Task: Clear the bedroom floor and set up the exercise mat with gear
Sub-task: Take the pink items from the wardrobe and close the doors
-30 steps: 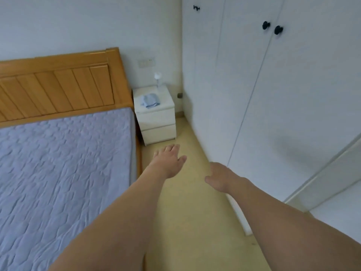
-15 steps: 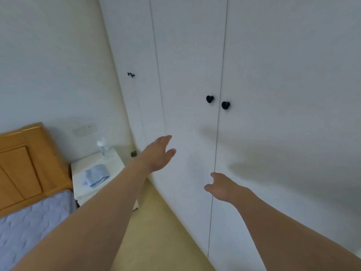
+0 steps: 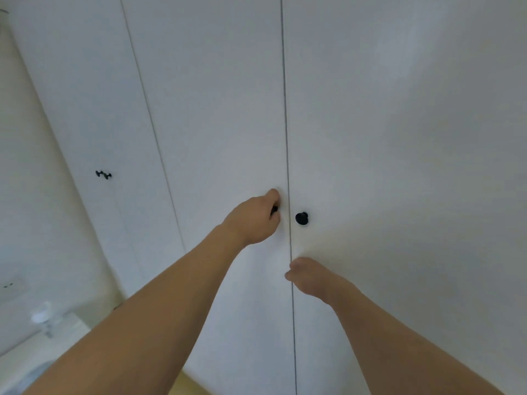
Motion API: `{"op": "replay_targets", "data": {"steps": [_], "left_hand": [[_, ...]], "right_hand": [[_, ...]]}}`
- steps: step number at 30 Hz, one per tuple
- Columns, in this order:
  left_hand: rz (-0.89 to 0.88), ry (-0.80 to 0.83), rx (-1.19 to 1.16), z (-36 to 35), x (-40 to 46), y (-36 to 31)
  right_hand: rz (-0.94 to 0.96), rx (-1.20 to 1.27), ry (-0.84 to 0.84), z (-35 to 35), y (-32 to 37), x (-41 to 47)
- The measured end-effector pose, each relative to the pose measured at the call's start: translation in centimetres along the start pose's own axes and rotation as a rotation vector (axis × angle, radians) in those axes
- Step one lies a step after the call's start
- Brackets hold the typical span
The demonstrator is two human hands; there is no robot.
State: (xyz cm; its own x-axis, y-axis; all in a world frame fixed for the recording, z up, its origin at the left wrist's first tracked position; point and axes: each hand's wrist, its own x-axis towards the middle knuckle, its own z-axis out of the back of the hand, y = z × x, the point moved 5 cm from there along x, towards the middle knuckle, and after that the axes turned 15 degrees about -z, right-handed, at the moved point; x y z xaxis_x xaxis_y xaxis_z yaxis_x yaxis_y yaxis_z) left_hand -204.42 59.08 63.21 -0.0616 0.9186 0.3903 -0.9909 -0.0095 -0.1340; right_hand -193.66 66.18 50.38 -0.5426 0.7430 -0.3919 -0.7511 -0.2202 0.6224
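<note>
Left hand gripping the small black knob on the left wardrobe door at centre frame, right hand loosely curled, holding nothing, at 5 o'clock of it, below the second black knob.

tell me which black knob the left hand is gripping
The knob just left of the door seam, mostly hidden under the left hand; the right knob is bare.

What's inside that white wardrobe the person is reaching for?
Nothing inside shows: both wardrobe doors are closed. The left hand grips the left black knob; the right knob is free, and the right hand hangs below it.
</note>
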Motion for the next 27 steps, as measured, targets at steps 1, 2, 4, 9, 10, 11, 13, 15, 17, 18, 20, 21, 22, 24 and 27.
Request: {"op": "replay_targets", "data": {"steps": [1,2,4,9,10,11,13,15,17,18,20,21,22,24,27], "left_hand": [[-0.020,-0.031,-0.024,-0.1,0.1,0.1],[-0.033,-0.055,-0.062,0.0,0.0,0.3],[-0.017,-0.076,-0.161,0.1,-0.3,0.6],[0.000,-0.186,-0.168,1.5,-2.9,1.3],[0.009,-0.222,-0.098,1.9,-3.7,1.1],[0.027,-0.261,-0.022,2.3,-4.6,1.2],[0.098,-0.324,0.081,3.3,-6.4,1.3],[0.168,-0.336,0.141,4.3,-8.5,2.0],[0.174,-0.349,0.228,5.4,-10.7,2.2],[0.151,-0.385,0.254,6.1,-11.9,2.1],[0.080,-0.496,0.252,7.6,-14.2,1.8],[0.039,-0.553,0.246,8.1,-15.1,1.7],[-0.006,-0.613,0.258,8.6,-16.0,1.8],[-0.062,-0.716,0.308,9.4,-18.2,2.6],[-0.055,-0.758,0.325,10.3,-21.3,4.3]], "right_hand": [[-0.004,-0.010,-0.025,0.3,0.1,0.2],[-0.019,-0.025,-0.050,0.4,0.3,0.2],[-0.004,0.033,-0.110,0.5,0.4,-0.3],[-0.005,0.524,0.069,-0.8,0.0,-1.9],[-0.055,0.573,0.190,-1.0,-0.2,-2.0],[-0.093,0.563,0.287,-1.3,-0.3,-2.3],[-0.110,0.411,0.391,-2.0,0.2,-2.8],[-0.085,0.242,0.423,-3.2,2.0,-3.3],[-0.076,0.111,0.484,-4.4,3.9,-4.0],[-0.086,0.057,0.537,-5.0,4.7,-4.5],[-0.114,-0.049,0.652,-6.5,6.5,-5.2],[-0.128,-0.110,0.695,-7.1,7.4,-5.5],[-0.140,-0.181,0.727,-7.9,8.4,-5.9],[-0.132,-0.317,0.760,-10.1,10.9,-6.3],[-0.109,-0.407,0.761,-13.6,13.8,-6.6]]}}
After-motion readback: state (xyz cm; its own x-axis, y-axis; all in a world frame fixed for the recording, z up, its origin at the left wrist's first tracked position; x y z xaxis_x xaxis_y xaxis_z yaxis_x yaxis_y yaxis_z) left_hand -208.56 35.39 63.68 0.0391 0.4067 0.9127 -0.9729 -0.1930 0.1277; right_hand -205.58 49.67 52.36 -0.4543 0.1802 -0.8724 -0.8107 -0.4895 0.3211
